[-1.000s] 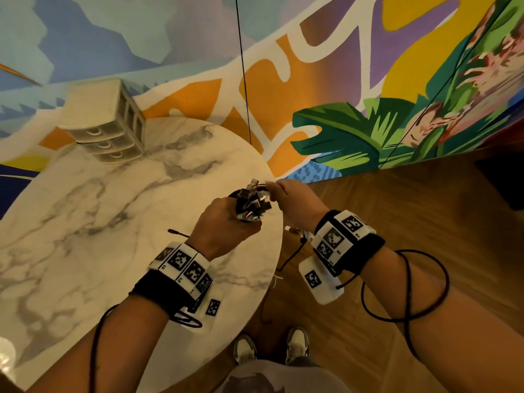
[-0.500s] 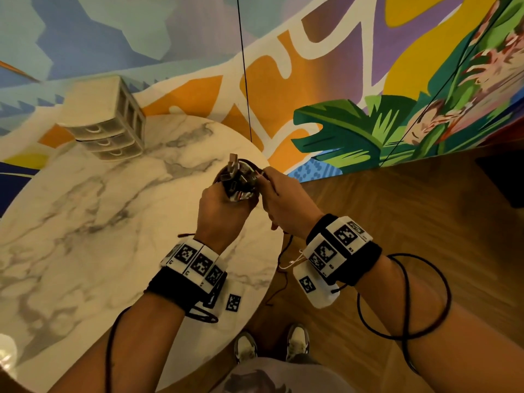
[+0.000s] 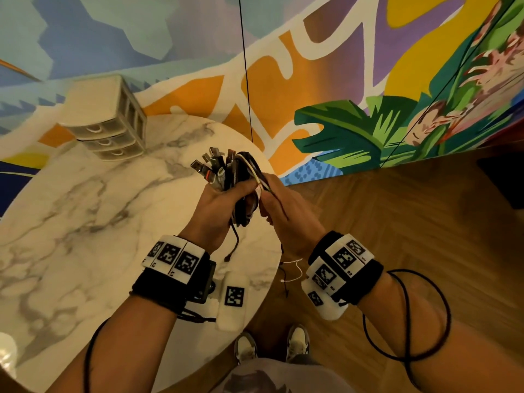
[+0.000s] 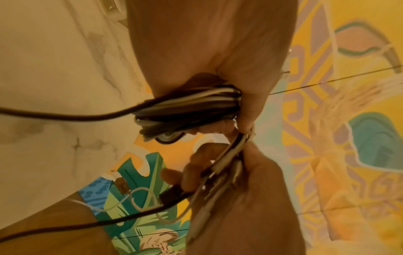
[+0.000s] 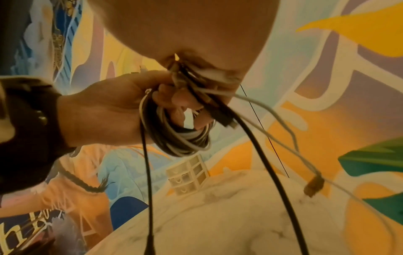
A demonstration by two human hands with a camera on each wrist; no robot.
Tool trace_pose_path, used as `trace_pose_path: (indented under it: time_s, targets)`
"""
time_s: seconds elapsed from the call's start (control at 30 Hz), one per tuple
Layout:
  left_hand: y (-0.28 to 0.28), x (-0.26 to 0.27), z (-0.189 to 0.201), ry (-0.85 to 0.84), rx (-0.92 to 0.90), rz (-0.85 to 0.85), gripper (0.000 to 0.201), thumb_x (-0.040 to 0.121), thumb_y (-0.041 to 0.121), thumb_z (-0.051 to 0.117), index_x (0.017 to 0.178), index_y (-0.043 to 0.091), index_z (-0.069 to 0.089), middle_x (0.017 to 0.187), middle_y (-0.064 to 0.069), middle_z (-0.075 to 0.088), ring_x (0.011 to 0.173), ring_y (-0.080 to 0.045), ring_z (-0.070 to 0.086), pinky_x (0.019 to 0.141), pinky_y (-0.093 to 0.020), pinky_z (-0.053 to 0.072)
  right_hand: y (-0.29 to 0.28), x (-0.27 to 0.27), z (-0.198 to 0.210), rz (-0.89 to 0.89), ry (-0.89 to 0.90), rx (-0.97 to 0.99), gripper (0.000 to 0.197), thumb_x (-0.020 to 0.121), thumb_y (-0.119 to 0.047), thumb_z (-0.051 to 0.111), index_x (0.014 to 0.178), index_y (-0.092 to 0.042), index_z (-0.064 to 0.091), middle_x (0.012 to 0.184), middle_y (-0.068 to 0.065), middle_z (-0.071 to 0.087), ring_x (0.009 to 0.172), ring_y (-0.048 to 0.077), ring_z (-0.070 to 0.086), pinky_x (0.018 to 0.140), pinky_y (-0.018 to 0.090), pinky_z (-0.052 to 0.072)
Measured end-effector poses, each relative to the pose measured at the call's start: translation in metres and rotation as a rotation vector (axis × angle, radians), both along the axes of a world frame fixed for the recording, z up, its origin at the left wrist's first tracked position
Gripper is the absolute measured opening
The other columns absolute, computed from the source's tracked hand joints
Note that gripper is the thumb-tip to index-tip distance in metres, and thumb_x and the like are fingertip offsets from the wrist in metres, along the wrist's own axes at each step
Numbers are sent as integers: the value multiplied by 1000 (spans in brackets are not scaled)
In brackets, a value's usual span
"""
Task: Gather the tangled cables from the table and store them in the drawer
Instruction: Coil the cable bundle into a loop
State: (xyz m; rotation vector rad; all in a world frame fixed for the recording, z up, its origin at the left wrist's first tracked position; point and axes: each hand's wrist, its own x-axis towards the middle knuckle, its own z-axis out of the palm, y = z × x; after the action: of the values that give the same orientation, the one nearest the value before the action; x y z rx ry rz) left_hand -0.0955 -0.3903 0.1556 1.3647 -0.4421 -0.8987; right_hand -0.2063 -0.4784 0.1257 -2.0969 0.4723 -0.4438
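Observation:
A bundle of black, grey and white cables (image 3: 226,171) with several USB plugs sticking up is held above the round marble table (image 3: 85,222), near its right edge. My left hand (image 3: 224,205) grips the coiled bundle (image 4: 187,107) (image 5: 174,131) in its fist. My right hand (image 3: 279,205) pinches loose white and black strands (image 5: 205,81) coming off the bundle's right side. Loose ends (image 3: 234,248) (image 3: 292,270) dangle below both hands. The small beige drawer unit (image 3: 110,120) (image 5: 189,176) stands at the table's far left, its three drawers closed.
A painted mural wall (image 3: 368,80) runs behind the table. A thin black cord (image 3: 246,69) hangs down in front of it. Wooden floor (image 3: 425,222) lies to the right, my shoes (image 3: 272,344) stand below the table's edge.
Both hands have risen and moved further from me with the bundle. The plugs now point upward, and my right hand has shifted to pinch strands at the bundle's right side.

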Motion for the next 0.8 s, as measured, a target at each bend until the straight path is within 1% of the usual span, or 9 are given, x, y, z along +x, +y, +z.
trace_pose_path:
  time_s: [0.13, 0.2, 0.27, 0.33, 0.47, 0.57, 0.63, 0.7, 0.8]
  targets:
    - [-1, -4, 3, 200, -20, 33, 25, 93, 16, 51, 111, 2, 61, 93, -20, 55, 73, -25, 56, 65, -35, 48, 9, 0, -11, -10, -79, 39, 36, 101, -30, 29, 132, -20, 44, 91, -16, 53, 78, 2, 50, 71, 23, 40]
    - [0, -5, 2, 301, -28, -1, 28, 88, 20, 52, 110, 6, 63, 96, -13, 61, 79, -23, 56, 68, -34, 48, 12, 0, -13, -32, -100, -3, 42, 101, -36, 27, 139, -20, 38, 104, -7, 56, 85, 7, 53, 74, 26, 46]
    - [0, -7, 5, 351, -22, -28, 33, 82, 27, 55, 108, 9, 64, 99, -8, 65, 85, -22, 59, 73, -34, 51, 13, 0, -14, -55, -105, -39, 48, 100, -42, 23, 143, -22, 33, 108, -6, 54, 87, 8, 54, 74, 26, 48]
    - [-1, -7, 7, 325, -4, -24, 42, 77, 31, 61, 113, 9, 63, 105, -10, 66, 92, -23, 64, 78, -37, 53, 12, 0, -14, -70, -115, -86, 49, 100, -41, 24, 144, -21, 33, 110, -6, 53, 90, 7, 52, 75, 22, 47]
    - [-1, -6, 9, 255, 19, -32, 51, 70, 24, 67, 117, 6, 62, 117, -15, 64, 101, -25, 65, 83, -40, 52, 11, 3, -15, -147, -209, -295, 41, 100, -25, 36, 130, -2, 51, 108, 12, 59, 88, 10, 49, 76, 17, 44]
    - [0, -7, 10, 236, 12, -40, 42, 73, 20, 66, 114, 8, 64, 111, -14, 66, 94, -26, 64, 78, -40, 50, 11, 6, -21, -144, -306, -333, 39, 100, -21, 39, 127, 3, 53, 120, 19, 58, 106, 19, 52, 94, 16, 43]
    - [-1, -8, 8, 220, 3, -6, 30, 79, 14, 63, 108, 10, 66, 100, -13, 67, 87, -27, 63, 71, -37, 50, 11, 8, -22, -125, -344, -315, 36, 98, -14, 44, 128, 4, 53, 124, 19, 56, 111, 21, 53, 98, 14, 40]
    - [-1, -9, 8, 193, -11, 27, 24, 84, 10, 61, 108, 9, 65, 97, -15, 65, 85, -29, 61, 67, -36, 49, 11, 10, -22, -113, -359, -280, 35, 95, -8, 49, 128, 3, 53, 121, 16, 56, 108, 16, 53, 96, 10, 39]
    - [-3, -9, 7, 176, -31, 52, 25, 85, 11, 62, 109, 6, 63, 100, -17, 64, 87, -31, 62, 68, -37, 49, 12, 9, -18, -98, -359, -98, 41, 94, -9, 52, 134, -11, 45, 125, 3, 51, 110, 2, 52, 94, 11, 43]
